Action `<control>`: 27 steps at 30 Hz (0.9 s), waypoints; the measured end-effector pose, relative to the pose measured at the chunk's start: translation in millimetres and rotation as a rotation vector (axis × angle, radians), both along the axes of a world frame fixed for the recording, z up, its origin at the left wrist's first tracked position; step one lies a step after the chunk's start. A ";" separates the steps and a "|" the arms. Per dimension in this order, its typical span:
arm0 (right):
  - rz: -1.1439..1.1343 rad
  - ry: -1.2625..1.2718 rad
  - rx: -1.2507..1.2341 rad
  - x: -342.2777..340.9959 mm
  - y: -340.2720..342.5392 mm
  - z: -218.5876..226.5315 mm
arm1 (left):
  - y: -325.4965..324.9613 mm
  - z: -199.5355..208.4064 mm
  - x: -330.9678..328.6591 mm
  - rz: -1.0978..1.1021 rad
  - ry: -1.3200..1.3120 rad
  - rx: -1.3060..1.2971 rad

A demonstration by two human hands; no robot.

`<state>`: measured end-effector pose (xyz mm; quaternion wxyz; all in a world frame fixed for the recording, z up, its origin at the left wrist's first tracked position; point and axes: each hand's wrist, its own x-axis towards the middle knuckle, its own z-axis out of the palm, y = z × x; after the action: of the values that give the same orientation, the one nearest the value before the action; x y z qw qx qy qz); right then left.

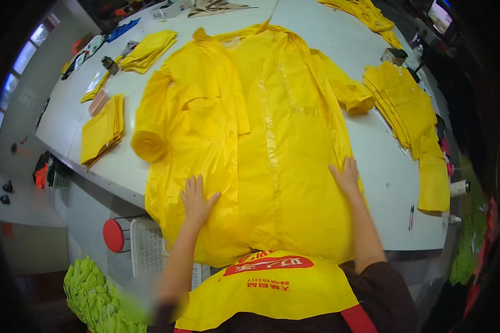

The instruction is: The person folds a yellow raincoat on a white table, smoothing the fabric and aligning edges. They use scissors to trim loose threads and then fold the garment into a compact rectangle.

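Observation:
A large yellow raincoat (pixel 294 183) lies spread over the white table in front of me, its collar at the far side and its hem at my apron. Both sleeves angle outward; the left one ends in a rolled-looking cuff. My left hand (pixel 196 201) rests flat on the lower left panel, fingers spread. On the right, my right hand (pixel 346 176) lies along the coat's side edge with its fingers stretched out. Neither hand grips anything. A shiny clear strip (pixel 270 133) runs down the coat near its middle.
Folded yellow pieces lie left (pixel 103 132) and right (pixel 397 102), with another stack (pixel 150 51) at the far left. A pen (pixel 411 217) and a thread spool (pixel 460 188) are at the right. Beside the table stand a red stool (pixel 114 235), a white basket (pixel 146 244) and green fabric (pixel 94 291).

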<state>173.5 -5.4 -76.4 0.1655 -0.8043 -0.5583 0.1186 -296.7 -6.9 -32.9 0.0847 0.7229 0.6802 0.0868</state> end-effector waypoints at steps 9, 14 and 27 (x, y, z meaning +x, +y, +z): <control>-0.304 -0.288 -0.008 11.1 -76.3 11.7 | 12.3 -38.6 -14.0 0.032 0.065 0.008; -0.299 -0.193 -0.066 73.1 -75.7 12.8 | -10.1 -33.8 -30.0 -0.009 0.083 0.000; -0.256 0.697 0.305 -135.4 -172.4 86.2 | -46.6 -27.4 -66.2 -0.110 -0.037 0.028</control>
<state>38.1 -177.8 9.8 0.4758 -0.7452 -0.3752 0.2784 -362.8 -53.5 -60.3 0.0918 0.7585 0.6366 0.1049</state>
